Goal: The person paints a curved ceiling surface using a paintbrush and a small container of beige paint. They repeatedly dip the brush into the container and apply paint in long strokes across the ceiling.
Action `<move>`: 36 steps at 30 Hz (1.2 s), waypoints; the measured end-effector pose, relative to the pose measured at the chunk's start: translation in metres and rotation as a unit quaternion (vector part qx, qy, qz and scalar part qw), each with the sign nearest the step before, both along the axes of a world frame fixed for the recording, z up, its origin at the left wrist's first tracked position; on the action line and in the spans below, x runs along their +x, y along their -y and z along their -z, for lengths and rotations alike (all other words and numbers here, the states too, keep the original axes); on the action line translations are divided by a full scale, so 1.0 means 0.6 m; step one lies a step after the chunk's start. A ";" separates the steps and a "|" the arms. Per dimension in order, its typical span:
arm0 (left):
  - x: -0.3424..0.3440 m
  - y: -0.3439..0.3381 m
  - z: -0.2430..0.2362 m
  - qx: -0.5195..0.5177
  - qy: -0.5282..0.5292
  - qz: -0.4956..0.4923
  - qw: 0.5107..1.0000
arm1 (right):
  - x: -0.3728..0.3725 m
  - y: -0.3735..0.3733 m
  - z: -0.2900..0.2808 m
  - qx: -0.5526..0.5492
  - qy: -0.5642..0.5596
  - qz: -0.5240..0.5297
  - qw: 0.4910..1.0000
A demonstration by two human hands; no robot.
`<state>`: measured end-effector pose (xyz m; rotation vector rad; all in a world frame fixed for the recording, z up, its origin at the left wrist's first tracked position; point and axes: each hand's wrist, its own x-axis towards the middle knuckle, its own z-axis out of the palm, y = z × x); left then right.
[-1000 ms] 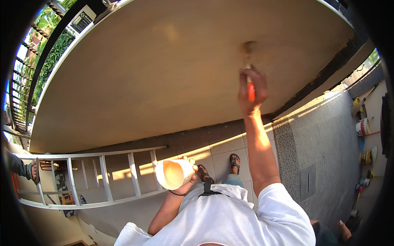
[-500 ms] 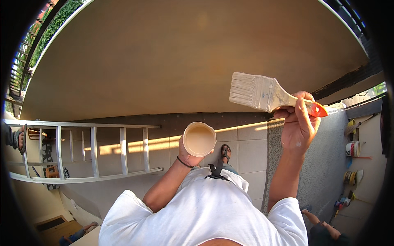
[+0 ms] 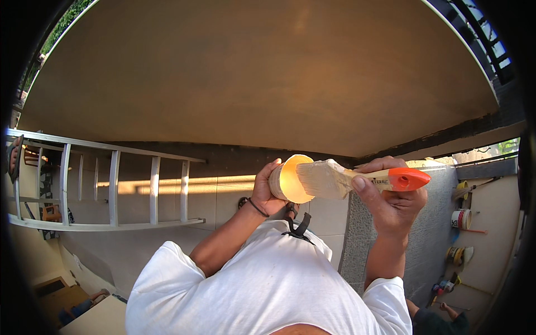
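My left hand (image 3: 265,188) is closed around a round paint cup (image 3: 291,181), tilted with its mouth toward the right. Sunlight glows on the cup's inside. In my right hand (image 3: 388,195) is a wide paintbrush (image 3: 329,178) with a pale, paint-coated head and an orange-red handle end. Its bristles reach the cup's mouth; whether the tips touch the inside, I cannot tell. Beyond both hands stands a broad brown wall (image 3: 251,72).
At left is an aluminium ladder (image 3: 114,187), with another person's sandalled foot (image 3: 15,159) on it. Several paint pots, including a white bucket (image 3: 461,219), line the right side. Another person's arm (image 3: 448,310) shows at lower right. Grey textured ground (image 3: 427,223) lies beside pale tiles.
The brush has come down and left from beside the wall to the cup's mouth. The cup has tipped from upright toward the right, and the view has shifted slightly.
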<state>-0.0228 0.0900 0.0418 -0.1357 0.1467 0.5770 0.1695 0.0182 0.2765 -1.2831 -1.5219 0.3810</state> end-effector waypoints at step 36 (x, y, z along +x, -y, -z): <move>0.016 0.004 -0.017 -0.024 -0.131 -0.001 0.991 | 0.003 -0.019 0.056 -0.084 -0.007 0.001 0.996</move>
